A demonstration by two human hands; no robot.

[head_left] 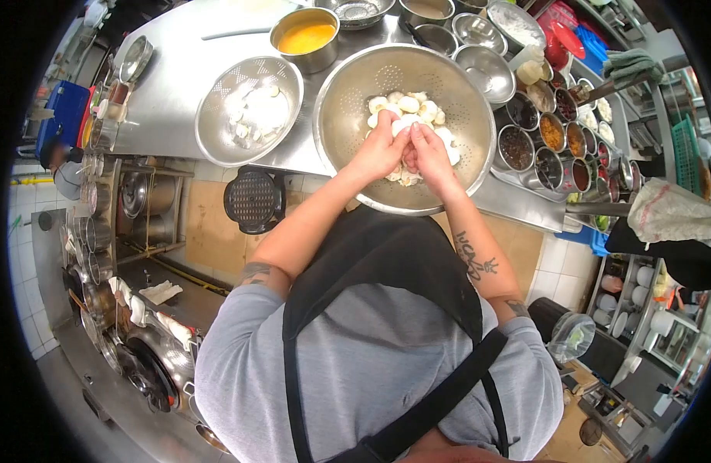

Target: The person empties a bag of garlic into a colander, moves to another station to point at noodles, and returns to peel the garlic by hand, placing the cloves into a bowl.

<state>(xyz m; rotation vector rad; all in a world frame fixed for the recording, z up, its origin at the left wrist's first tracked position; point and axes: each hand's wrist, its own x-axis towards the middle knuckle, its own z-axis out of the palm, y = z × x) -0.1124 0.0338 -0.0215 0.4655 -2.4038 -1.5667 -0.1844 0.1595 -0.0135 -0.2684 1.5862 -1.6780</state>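
A large steel colander (347, 100) stands at the counter's front edge, with a heap of pale mushrooms or garlic bulbs (408, 103) in it; I cannot tell which. Over this heap, my left hand (382, 147) and my right hand (431, 157) meet at the fingertips. The fingers of both are closed in a pinch on something pale, too small and bright to make out. To the left, a smaller perforated bowl (216, 116) holds several white pieces (256, 108).
A pot of orange liquid (305, 36) is behind the two bowls. Steel bowls (485, 73) and containers of sauces and toppings (517, 147) crowd the right. A black stool (253, 201) stands below the counter (158, 100). At the far left is another person (66, 174).
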